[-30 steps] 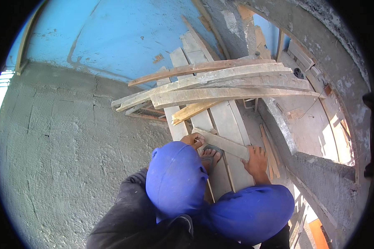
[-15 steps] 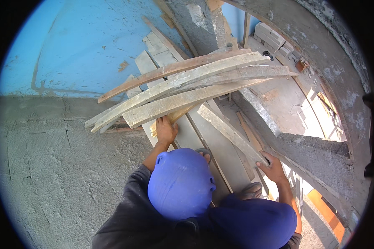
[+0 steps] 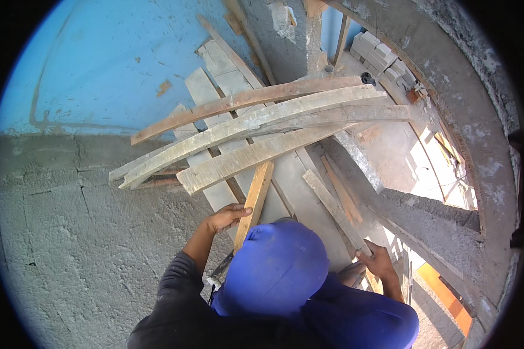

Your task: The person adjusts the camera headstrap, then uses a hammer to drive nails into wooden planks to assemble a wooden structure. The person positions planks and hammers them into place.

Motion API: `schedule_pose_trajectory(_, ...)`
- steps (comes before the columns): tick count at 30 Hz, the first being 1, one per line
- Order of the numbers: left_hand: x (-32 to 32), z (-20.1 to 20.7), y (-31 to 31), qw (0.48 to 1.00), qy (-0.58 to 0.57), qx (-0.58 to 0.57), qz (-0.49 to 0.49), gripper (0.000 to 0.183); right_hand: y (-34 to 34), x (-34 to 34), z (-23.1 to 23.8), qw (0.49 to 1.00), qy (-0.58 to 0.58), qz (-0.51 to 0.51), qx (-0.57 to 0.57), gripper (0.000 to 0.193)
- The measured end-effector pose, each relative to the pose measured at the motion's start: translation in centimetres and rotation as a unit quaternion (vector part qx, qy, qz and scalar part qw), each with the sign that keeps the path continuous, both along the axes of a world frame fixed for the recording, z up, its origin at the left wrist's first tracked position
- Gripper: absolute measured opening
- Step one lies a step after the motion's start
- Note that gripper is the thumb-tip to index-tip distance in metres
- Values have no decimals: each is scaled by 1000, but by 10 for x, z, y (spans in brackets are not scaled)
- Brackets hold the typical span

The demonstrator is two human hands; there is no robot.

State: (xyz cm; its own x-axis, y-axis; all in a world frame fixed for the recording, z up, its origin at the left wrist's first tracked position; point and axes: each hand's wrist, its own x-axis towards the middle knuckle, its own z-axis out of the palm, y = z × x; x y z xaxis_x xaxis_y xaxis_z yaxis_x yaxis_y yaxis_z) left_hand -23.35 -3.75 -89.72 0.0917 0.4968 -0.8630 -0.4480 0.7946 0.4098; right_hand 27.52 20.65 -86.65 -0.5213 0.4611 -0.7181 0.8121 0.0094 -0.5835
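So looking down from the head view, the left hand (image 3: pixel 226 217) has its grip closed around the lower end of a short yellowish wooden strip (image 3: pixel 255 200), fingers wrapped over its edge. That strip runs up and a bit to the right from the hand, and its top end tucks under the lowest of a bunch of long weathered planks (image 3: pixel 256 125) that lie stacked crosswise, fanning from lower left to upper right. The right hand (image 3: pixel 381 263) is over on the other side, grip closed on the near end of a grey wooden batten (image 3: pixel 332 206) that slants up and left toward the same pile; the fingers curl round it, though the thumb side is partly hidden so I can't see how tight it is. Between the two hands sit pale flat boards (image 3: pixel 297 192) lying lengthwise under everything, and a thinner reddish slat (image 3: pixel 340 195) lies just beside the grey batten. The blue rounded shapes (image 3: pixel 276 270) at the bottom block the view of whatever is directly below, and dark sleeves (image 3: pixel 177 291) come in from the lower edge. On the left is a rough grey plastered wall (image 3: pixel 70 232) with a blue painted section (image 3: pixel 99 64) above it, and on the right a concrete beam (image 3: pixel 425 209) runs down past the planks.
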Motion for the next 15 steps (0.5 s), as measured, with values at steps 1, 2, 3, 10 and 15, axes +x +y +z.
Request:
schedule_pose_trajectory(1, 0, 3, -7, 999, -39, 18, 16, 67, 1, -4, 1, 999, 13, 0, 39, 69)
schedule_pose_trajectory(2, -1, 7, -16, 997, -72, 16, 29, 65, 0, -9, -1, 996, 39, 1, 85, 69)
schedule_pose_trajectory(3, -1, 13, -26, 990, -126, 24, 56, 64, -1, -15, -3, 991, 54, 1, 123, 70)
schedule_pose_trajectory(10, 11, 63, -43, 968, -136, 189, 91, 83, 2, -70, -25, 950, 106, 67, 286, 74)
schedule_pose_trajectory(15, 29, 96, -27, 986, 120, 112, -3, 93, 18, -112, -35, 900, 151, 194, 359, 74)
